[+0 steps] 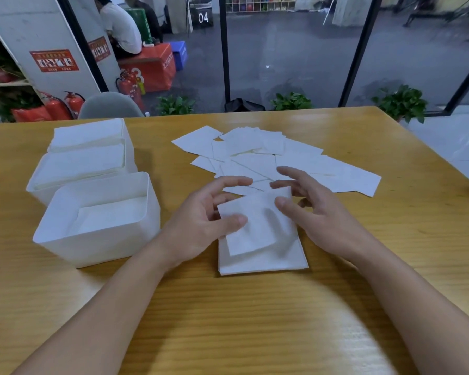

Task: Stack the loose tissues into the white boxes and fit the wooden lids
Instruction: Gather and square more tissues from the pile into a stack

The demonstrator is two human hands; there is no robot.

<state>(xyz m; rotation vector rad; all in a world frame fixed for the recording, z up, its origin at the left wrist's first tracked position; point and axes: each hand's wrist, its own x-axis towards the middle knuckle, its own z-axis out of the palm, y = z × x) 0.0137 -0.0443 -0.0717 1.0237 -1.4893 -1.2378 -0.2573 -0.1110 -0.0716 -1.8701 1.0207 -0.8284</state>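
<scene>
Loose white tissues (276, 158) scattered flat across the bench. A small neat pile (263, 255) nearer. Three white boxes (98, 223) at the left, open, tissues inside.

Dim, soft focus, wide-angle edge warp.

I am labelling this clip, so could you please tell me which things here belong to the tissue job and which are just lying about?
Job:
loose tissues
small stack
top tissue, left hand pinching it
right hand
white boxes

Lying about:
grey chair
fire extinguishers
potted plants
</scene>
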